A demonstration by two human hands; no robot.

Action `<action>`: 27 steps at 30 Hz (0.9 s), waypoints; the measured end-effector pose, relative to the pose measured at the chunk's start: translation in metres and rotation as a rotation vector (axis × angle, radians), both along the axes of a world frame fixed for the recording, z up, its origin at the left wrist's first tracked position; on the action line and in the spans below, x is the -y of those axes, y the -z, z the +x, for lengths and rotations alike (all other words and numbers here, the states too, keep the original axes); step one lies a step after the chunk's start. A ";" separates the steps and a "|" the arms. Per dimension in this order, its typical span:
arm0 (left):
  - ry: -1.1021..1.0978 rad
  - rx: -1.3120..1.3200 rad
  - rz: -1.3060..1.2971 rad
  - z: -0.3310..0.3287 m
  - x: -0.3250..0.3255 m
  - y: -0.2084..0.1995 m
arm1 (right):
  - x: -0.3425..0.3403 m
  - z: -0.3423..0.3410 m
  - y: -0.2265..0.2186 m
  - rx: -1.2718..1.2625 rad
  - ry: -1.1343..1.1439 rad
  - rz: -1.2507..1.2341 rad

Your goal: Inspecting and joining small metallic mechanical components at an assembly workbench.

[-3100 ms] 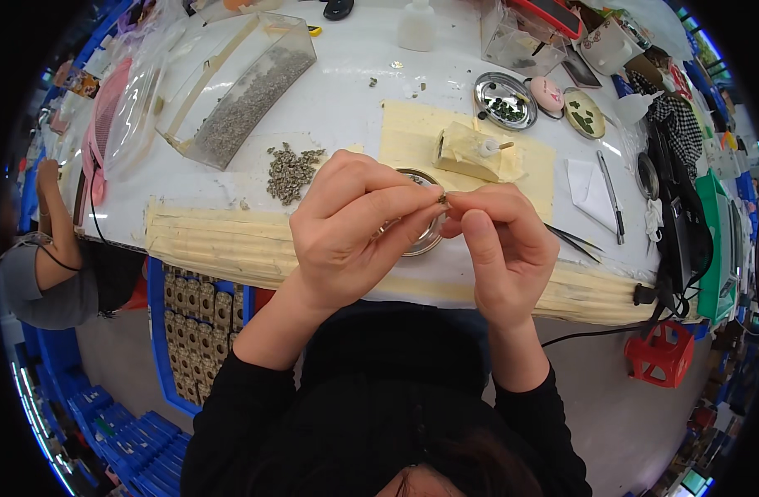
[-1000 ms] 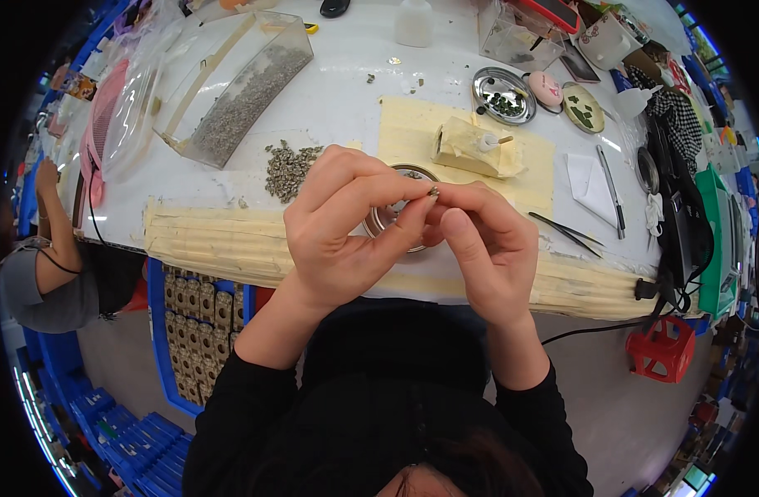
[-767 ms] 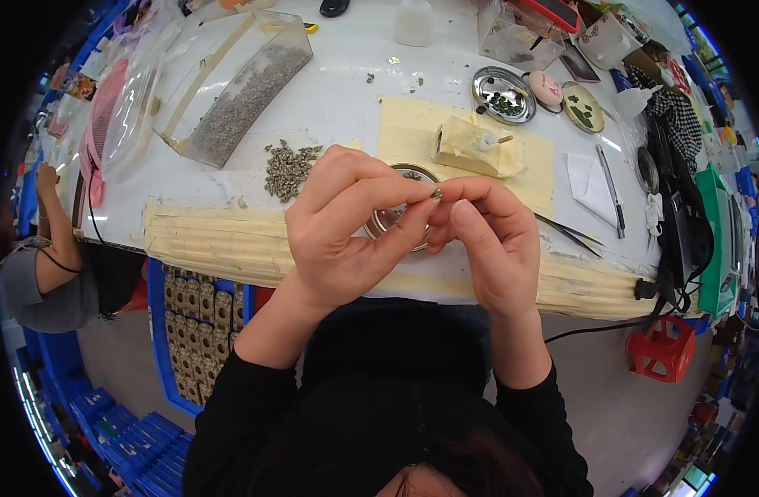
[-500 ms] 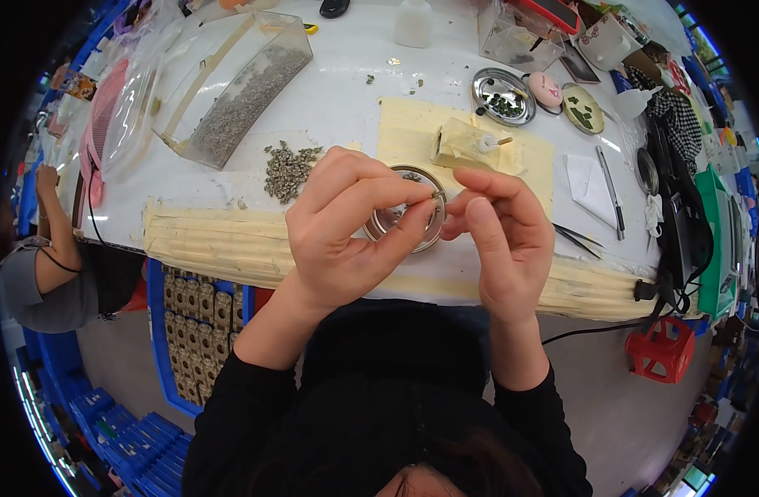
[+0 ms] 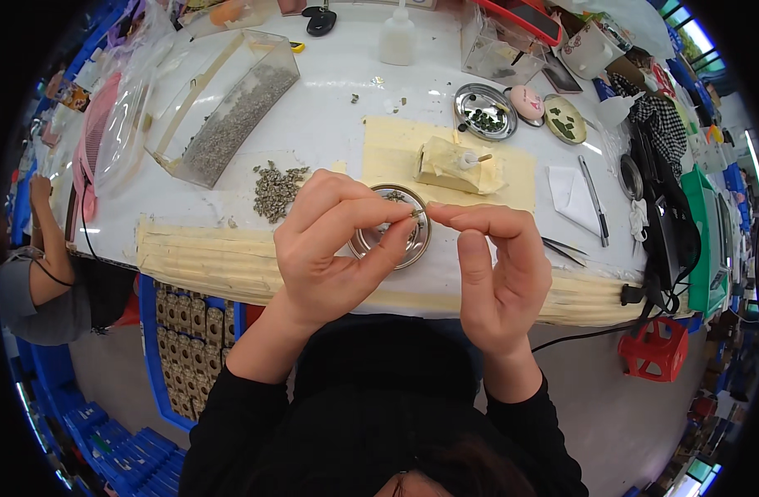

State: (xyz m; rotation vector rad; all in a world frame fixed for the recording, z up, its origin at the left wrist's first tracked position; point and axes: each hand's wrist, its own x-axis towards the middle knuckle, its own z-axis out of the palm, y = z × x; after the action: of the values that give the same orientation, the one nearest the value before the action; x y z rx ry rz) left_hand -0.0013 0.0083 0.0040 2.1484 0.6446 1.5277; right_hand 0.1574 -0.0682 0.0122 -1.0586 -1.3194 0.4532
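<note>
My left hand (image 5: 334,253) is closed, with thumb and index finger pinching a small metal piece (image 5: 415,214). Stretched toward that piece, the index finger of my right hand (image 5: 503,269) reaches its edge; the thumb stands apart and nothing shows in the palm. Beneath my fingertips sits a round metal dish (image 5: 425,248) with small bits in it, partly hidden by my left hand. A heap of small metal pieces (image 5: 273,192) lies left of my left hand. Beyond the right hand stands a tape-wrapped block (image 5: 436,164) with a small white nozzle on it.
A clear box of metal pieces (image 5: 245,116) stands at the far left. Far right are a metal dish of dark green pieces (image 5: 499,128), a smaller dish (image 5: 576,132), a pen (image 5: 593,199) and tweezers (image 5: 564,250). A white squeeze bottle (image 5: 397,41) stands at the back.
My right index finger has straightened and moved up to the piece in my left hand. The whole view has shifted slightly; the left hand keeps its pinch.
</note>
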 end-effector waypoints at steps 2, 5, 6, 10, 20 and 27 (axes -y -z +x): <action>0.026 -0.014 -0.019 -0.001 0.002 0.001 | 0.000 -0.003 0.002 -0.039 -0.009 -0.021; -0.016 0.025 0.004 0.000 -0.001 0.003 | 0.000 -0.006 0.003 -0.055 -0.021 -0.038; -0.016 0.025 0.003 0.000 -0.001 0.003 | 0.001 -0.005 0.002 -0.056 -0.020 -0.045; 0.005 0.003 -0.023 -0.002 0.002 0.001 | 0.001 -0.003 0.001 -0.072 0.013 -0.011; 0.000 0.016 0.001 0.000 -0.001 0.002 | -0.027 0.048 -0.017 0.714 0.507 -0.004; -0.003 0.002 -0.010 0.000 0.000 0.002 | -0.039 0.046 -0.006 0.660 0.421 -0.003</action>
State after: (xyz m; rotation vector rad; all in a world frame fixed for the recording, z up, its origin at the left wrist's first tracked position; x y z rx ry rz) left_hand -0.0013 0.0081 0.0025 2.1392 0.6540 1.5252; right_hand 0.2037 -0.0293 0.0180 -1.5171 -1.5988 -0.2381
